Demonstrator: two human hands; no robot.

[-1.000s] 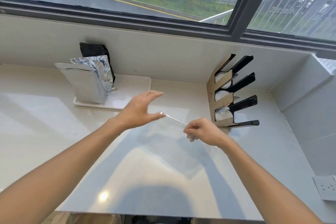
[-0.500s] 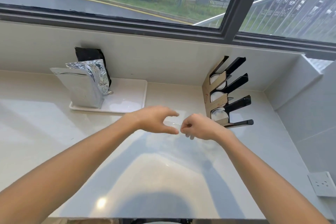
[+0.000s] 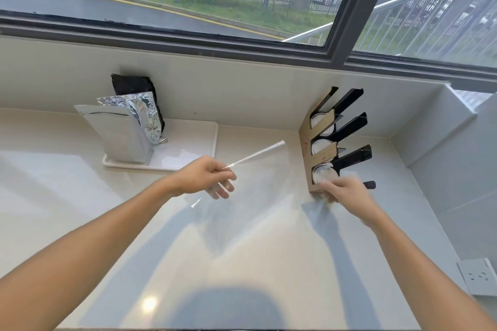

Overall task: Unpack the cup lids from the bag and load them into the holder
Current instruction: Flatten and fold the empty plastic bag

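Observation:
My left hand (image 3: 207, 180) pinches a clear plastic bag (image 3: 255, 155) above the counter. The bag's top edge shows as a thin white strip rising to the right, and its see-through film hangs below the hand. No lids show inside it. The lid holder (image 3: 305, 142), brown card with black dividers, stands against the right back wall. White cup lids (image 3: 324, 173) fill its three slots. My right hand (image 3: 343, 192) is at the holder's bottom front corner, just under the lowest lids. Its fingers are blurred, so its hold is unclear.
A white tray (image 3: 196, 150) at the back left carries a silver foil pouch (image 3: 118, 137), a crumpled foil bag and a black bag (image 3: 133, 84). A wall socket (image 3: 477, 277) sits low on the right wall. The counter (image 3: 242, 263) runs to the window wall.
Both hands were pinching the bag together at the counter's middle. My right hand has let go and moved right to the holder's base, while my left hand keeps the bag.

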